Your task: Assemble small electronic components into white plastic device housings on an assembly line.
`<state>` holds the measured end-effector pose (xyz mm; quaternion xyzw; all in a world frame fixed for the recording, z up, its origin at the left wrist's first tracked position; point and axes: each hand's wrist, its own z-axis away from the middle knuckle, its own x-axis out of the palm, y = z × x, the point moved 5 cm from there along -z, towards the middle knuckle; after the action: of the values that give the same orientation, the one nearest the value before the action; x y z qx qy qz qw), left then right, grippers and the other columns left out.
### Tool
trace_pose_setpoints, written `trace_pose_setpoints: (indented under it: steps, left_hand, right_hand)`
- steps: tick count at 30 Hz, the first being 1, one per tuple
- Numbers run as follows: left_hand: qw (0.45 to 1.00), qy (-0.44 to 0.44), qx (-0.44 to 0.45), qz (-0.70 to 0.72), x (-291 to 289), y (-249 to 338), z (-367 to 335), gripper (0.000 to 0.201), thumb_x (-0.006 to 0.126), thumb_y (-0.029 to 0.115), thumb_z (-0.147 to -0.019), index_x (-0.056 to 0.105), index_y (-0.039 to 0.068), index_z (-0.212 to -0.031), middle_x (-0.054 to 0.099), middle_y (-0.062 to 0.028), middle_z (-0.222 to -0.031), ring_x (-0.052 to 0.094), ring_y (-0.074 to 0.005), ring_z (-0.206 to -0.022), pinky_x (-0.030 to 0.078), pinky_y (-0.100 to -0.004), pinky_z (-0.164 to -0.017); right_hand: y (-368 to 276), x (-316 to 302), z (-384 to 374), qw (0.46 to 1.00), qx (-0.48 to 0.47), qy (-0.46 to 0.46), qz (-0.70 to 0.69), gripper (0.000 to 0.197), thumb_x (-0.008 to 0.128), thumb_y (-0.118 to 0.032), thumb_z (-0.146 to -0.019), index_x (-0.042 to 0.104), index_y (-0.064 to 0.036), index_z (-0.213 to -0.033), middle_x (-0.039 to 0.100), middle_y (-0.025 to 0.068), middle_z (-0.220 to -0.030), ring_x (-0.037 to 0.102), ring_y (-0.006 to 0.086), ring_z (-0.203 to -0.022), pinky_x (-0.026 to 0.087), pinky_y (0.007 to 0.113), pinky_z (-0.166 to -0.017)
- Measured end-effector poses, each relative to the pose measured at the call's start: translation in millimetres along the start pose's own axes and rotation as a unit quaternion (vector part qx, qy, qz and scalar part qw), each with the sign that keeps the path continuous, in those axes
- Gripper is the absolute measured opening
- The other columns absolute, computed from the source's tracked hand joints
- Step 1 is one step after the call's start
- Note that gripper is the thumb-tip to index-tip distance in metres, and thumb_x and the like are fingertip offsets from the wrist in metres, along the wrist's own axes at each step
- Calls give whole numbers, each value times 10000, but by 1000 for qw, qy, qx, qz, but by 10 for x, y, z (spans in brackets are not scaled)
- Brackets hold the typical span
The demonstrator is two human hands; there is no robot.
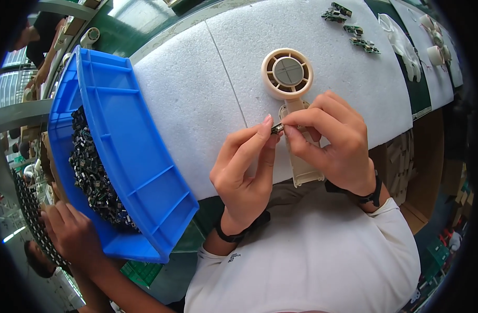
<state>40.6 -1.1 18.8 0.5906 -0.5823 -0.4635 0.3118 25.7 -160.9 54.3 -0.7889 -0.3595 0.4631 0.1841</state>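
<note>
The person's left hand [244,169] and right hand [343,148] were right up against each other, thumbs and fingertips pinching one tiny dark circuit board with shiny metal bits [277,129] between them. It was held over a smooth cream plastic handheld fan [304,169], with a round slotted head, a flat grey disc in the middle and a long handle running down by the right hand. The fan lay on white, grainy foam sheeting [181,104] with a seam across it. Over on the left, a glossy blue plastic bin with ribbed walls [129,133] had a big jumbled heap of small dark circuit boards [95,175] inside. Some loose green circuit boards [356,37] sat at the far side, near limp white fabric gloves [399,44].
</note>
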Motion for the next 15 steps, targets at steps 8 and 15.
trace_pose_setpoints:
  steps: [8, 15]
  left_hand:
    - [986, 32, 78, -147, 78, 167, 80, 411, 723, -158, -836, 715, -37, -1229, 703, -176, -1040, 707, -215, -889, 574, -285, -755]
    - [973, 56, 128, -185, 130, 182, 108, 394, 731, -153, -840, 712, -55, -1221, 684, -190, -1078, 718, -218, -868, 594, -277, -750]
  right_hand:
    - [-76, 55, 97, 988, 111, 59, -87, 152, 767, 48, -772, 735, -23, -903, 509, 2, -710, 429, 87, -576, 328, 250, -494]
    - [-113, 66, 147, 990, 86, 84, -71, 154, 783, 37, -781, 743, -23, -918, 514, 2, -709, 437, 96, -587, 332, 249, -498]
